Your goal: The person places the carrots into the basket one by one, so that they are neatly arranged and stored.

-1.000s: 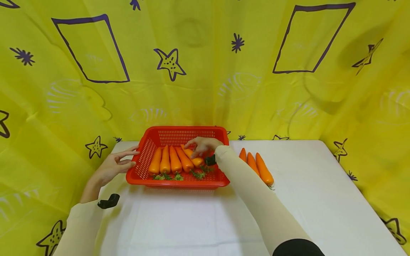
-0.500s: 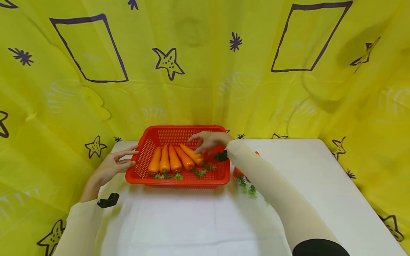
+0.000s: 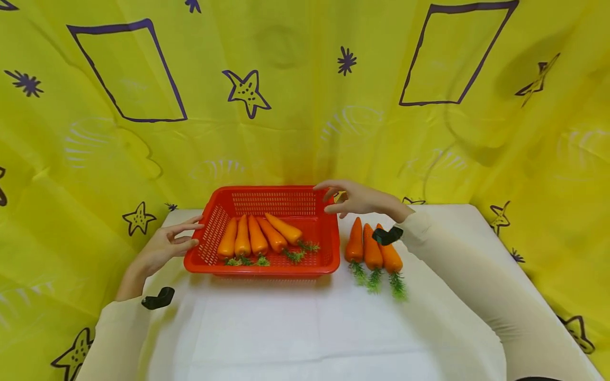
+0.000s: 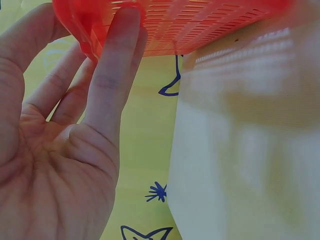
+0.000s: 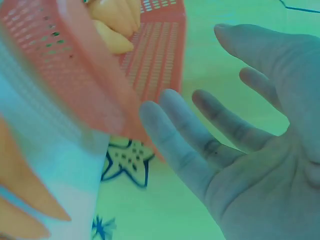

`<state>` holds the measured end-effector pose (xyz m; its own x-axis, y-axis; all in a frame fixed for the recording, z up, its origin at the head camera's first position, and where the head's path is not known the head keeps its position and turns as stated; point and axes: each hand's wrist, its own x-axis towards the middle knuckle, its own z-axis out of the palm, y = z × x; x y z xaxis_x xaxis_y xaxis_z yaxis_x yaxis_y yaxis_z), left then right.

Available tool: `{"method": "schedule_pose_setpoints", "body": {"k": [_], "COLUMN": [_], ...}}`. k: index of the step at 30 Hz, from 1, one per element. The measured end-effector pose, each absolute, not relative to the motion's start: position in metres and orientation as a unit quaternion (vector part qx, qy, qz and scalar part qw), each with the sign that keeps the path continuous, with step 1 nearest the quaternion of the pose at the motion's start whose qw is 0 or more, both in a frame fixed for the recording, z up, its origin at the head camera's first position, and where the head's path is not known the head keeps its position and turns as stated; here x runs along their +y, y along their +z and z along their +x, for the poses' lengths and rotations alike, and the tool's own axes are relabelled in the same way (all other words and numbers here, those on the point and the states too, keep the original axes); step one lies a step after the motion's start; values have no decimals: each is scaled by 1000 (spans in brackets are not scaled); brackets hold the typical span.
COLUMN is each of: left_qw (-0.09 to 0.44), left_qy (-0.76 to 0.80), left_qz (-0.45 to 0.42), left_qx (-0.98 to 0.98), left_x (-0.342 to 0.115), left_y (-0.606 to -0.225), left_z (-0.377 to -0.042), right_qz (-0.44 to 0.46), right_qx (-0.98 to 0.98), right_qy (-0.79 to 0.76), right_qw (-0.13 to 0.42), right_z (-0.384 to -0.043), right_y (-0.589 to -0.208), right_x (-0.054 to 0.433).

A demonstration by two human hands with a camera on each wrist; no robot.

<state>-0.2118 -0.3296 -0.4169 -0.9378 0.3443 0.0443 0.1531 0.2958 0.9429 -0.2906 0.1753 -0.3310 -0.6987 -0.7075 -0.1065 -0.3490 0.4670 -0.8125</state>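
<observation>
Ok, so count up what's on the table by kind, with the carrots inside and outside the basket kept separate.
Red basket: 1
Carrots inside it: 5
Carrots beside it: 3
Total: 9

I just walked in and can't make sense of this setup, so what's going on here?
A person is working with carrots and a red basket. Their left hand touches the basket's left end, while their right hand is at its right end, holding nothing. Five carrots lie side by side inside the basket, and three more carrots lie on the white table to its right.
</observation>
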Motion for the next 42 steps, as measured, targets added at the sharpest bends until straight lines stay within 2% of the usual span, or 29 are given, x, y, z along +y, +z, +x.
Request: {"method": "schedule_pose_setpoints", "body": {"k": [9, 15, 25, 34, 42], "left_qw": [84, 84, 76, 80, 81], "left_qy": [568, 568, 570, 566, 572], "left_qz": [156, 157, 172, 163, 168], "left_qx": [804, 804, 800, 804, 799], "left_x": [-330, -330, -331, -332, -332], "left_y": [-417, -418, -420, -420, -419], "left_z": [-212, -211, -211, -212, -212], "right_qz": [-278, -243, -212, -203, -181], "right_qx": [837, 850, 852, 843, 845], "right_qy": [-444, -451, -471, -488, -474], "right_qw": [157, 120, 83, 103, 170], "right_z": [-252, -225, -196, -198, -217], "right_y": [-334, -353, -381, -393, -405], "right_x": [253, 297, 335, 334, 327]}}
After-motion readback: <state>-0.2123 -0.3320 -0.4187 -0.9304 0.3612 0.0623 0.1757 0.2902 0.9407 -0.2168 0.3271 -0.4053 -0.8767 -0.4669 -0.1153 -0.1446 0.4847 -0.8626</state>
